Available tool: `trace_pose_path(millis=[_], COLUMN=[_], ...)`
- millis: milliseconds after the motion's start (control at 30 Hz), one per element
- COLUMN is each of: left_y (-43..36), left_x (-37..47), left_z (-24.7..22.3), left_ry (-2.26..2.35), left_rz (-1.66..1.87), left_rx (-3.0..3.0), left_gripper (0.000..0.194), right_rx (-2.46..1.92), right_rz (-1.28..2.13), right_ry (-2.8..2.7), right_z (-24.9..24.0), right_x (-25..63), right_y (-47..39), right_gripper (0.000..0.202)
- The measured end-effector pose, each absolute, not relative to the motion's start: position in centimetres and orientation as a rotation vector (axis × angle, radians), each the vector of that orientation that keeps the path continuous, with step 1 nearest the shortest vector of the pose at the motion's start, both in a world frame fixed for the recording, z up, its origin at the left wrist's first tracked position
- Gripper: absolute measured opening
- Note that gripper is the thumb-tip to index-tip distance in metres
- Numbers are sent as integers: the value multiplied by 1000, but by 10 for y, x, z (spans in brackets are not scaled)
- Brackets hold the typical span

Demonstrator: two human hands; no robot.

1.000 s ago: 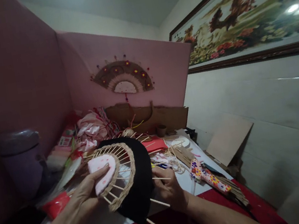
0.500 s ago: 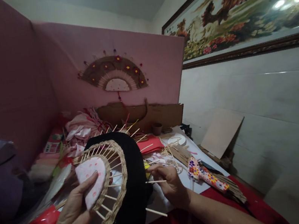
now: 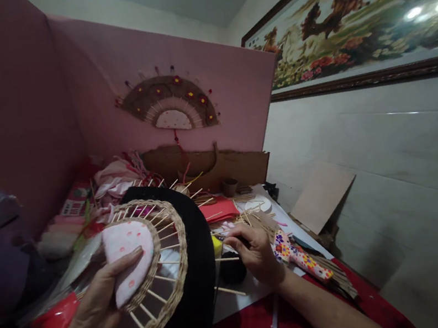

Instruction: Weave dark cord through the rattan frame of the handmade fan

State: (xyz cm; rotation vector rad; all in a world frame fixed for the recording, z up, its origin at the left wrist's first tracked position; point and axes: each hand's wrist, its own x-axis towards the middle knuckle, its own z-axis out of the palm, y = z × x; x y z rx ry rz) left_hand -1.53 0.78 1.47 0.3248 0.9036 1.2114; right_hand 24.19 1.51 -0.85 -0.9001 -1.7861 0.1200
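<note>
half-round fan of pale wooden sticks and tan braid (image 3: 182, 243): held up above the table, tilted, its sticks spreading toward the right; raised like this, probably, so the outer edge can be reached.
left hand (image 3: 97, 297): clamped on the white-and-pink padded cloth centre (image 3: 131, 240), thumb lying flat on top, the other fingers hidden, seemingly underneath; gripping the solid hub likely spares the thin sticks.
black curved fabric-like band (image 3: 200, 245): lies along the fan outside the braid, stick ends poking past its outer edge.
right hand (image 3: 257, 253): just beyond that edge, fingers curled inward, thumb near the forefinger; cannot tell whether the tips meet or pinch anything.
black rounded bundle (image 3: 232, 267): just beside the right hand, perhaps kept there for easy reach.
brown flower-dotted fan (image 3: 170, 102): on the pink wall panel (image 3: 232, 94), facing the worker, maybe as a model or decoration.
</note>
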Motion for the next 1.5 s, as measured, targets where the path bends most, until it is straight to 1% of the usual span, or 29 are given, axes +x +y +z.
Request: trace_pose_path(millis=[100,200,400,600,700,800,933,1067,1233,1333,1500], left_y=[8,9,4,5,6,5,1,-2,-4,-4,-3], left_x=[-18,-23,-27,-25,-25,-23,-19,-17,-18,-18,-18], left_z=[17,18,27,19,12,10,12,15,18,18,18], left_ry=[949,956,901,819,777,750,703,671,637,625,646], left_rz=[1153,1128,1022,1029,1068,1075,1056,1095,1125,1158,1222], left_rx=[343,359,257,284,291,282,315,318,285,289,346], left_gripper=[32,32,37,30,27,27,28,28,29,32,36], right_rx=[-899,-865,-818,-812,-799,-780,-813,-857,-933,-1017,-1031], right_rz=[48,55,322,667,735,687,617,650,686,585,445], right_ry=[-1780,-1761,-1628,-1623,-1725,-1812,-1835,-1814,-1856,-1827,-1718], right_z=[-7,-5,-6,-21,-24,-26,-28,-23,-18,-19,-24], right_x=[244,247,246,234,231,230,230,229,228,229,235], right_y=[15,16,24,30,28,26,25,22,21,27,40], right_gripper=[15,15,21,24,25,29,23,18,19,20,20])
